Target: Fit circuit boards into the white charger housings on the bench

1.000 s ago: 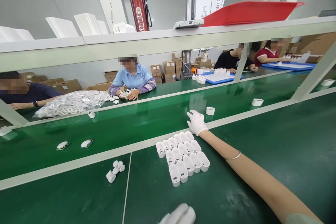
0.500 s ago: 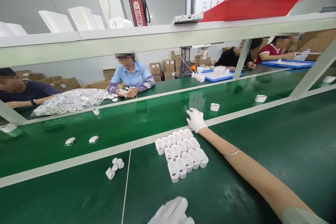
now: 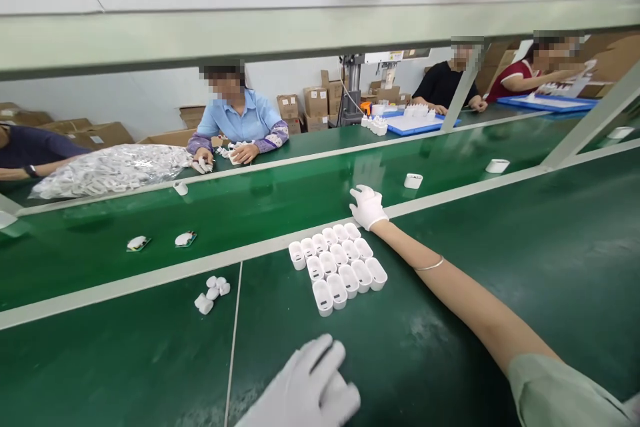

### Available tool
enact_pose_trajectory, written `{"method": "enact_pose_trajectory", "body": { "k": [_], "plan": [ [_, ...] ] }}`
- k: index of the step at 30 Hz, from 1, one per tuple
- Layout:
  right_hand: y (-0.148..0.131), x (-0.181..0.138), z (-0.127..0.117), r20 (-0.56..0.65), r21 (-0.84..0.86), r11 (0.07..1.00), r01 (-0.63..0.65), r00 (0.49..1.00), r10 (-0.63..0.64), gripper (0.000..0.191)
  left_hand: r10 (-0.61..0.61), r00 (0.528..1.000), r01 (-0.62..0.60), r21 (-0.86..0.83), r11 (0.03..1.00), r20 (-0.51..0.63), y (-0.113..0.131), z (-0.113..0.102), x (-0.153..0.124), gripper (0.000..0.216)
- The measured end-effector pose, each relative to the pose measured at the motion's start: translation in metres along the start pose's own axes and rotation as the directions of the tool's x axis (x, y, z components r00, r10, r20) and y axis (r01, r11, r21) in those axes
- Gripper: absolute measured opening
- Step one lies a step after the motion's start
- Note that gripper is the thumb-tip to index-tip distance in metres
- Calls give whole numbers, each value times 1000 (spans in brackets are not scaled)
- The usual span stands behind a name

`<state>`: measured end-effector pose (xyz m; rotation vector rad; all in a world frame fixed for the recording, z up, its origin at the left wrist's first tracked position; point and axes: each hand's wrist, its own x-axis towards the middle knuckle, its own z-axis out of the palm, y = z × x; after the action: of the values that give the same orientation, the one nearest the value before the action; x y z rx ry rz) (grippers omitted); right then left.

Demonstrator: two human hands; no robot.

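Observation:
My right hand [image 3: 367,207], in a white glove, reaches over the near edge of the green belt [image 3: 280,203], its fingers loosely apart and nothing visible in them. Just below it, rows of white oval plastic housings [image 3: 349,276], open at the top, stand close together on the green table. Lower down, my left hand [image 3: 307,383], also gloved, hovers over the table with fingers partly stretched and holds nothing I can see. A white housing [image 3: 413,181] sits on the belt to the right of my right hand.
Small white rounded pieces [image 3: 212,293] lie left of the housings. Two small circuit boards [image 3: 186,239] with white tops ride the belt. A pale shelf beam [image 3: 300,30] crosses above. Co-workers sit beyond, near a clear bag of white parts [image 3: 120,167] and a blue tray [image 3: 420,123].
The view has tipped down. My left hand has come further up into view, its fingers more spread. The boards and belt housing have shifted slightly right relative to the table.

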<state>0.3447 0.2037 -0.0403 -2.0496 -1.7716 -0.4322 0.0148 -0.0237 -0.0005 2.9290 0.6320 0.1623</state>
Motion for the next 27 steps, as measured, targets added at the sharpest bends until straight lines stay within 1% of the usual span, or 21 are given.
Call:
{"method": "enact_pose_trajectory", "body": {
  "k": [2, 4, 5, 8, 10, 12, 14, 16, 18, 20, 22, 24, 27],
  "plan": [
    [1, 0, 2, 12, 6, 1000, -3, 1000, 3, 39, 71, 996, -73, 46, 996, 45, 0, 0, 1, 39],
    [3, 1, 3, 22, 14, 1000, -5, 1000, 5, 39, 185, 978, -185, -7, 983, 94, 0, 0, 4, 35],
    [3, 1, 4, 25, 17, 1000, -7, 1000, 7, 39, 199, 973, -197, -32, 980, 116, -1, 0, 5, 34],
    [5, 2, 5, 29, 23, 1000, -10, 1000, 9, 39, 108, 974, -109, -3, 994, 198, -4, -3, 5, 33],
    [5, 3, 5, 35, 24, 1000, -8, 999, 7, 38, 63, 976, -67, 13, 998, 210, -5, -6, 2, 39],
    [5, 3, 4, 43, 24, 1000, -7, 999, 5, 37, 54, 982, -54, -7, 999, 179, -5, -8, -2, 46],
    [4, 3, 3, 49, 26, 1000, -10, 999, 9, 37, -32, 995, 34, -14, 999, 96, -4, -8, -6, 56],
    [4, 3, 2, 54, 28, 999, -18, 998, 16, 37, -131, 991, 132, -23, 991, 19, -3, -7, -8, 66],
    [4, 3, 3, 59, 34, 999, -21, 998, 19, 37, -180, 983, 179, -36, 983, -27, -3, -5, -10, 70],
    [4, 3, 3, 63, 42, 999, -19, 998, 16, 37, -184, 981, 182, -37, 983, -60, -4, -3, -11, 71],
    [5, 3, 4, 64, 48, 999, -16, 998, 13, 37, -162, 982, 160, -26, 987, -98, -5, 0, -13, 70],
    [5, 3, 5, 66, 51, 999, -18, 998, 14, 37, -113, 988, 112, -15, 994, -108, -6, 3, -15, 60],
    [6, 3, 5, 65, 53, 998, -18, 998, 14, 37, -51, 991, 50, -16, 999, -124, -8, 4, -15, 40]
  ]
}}
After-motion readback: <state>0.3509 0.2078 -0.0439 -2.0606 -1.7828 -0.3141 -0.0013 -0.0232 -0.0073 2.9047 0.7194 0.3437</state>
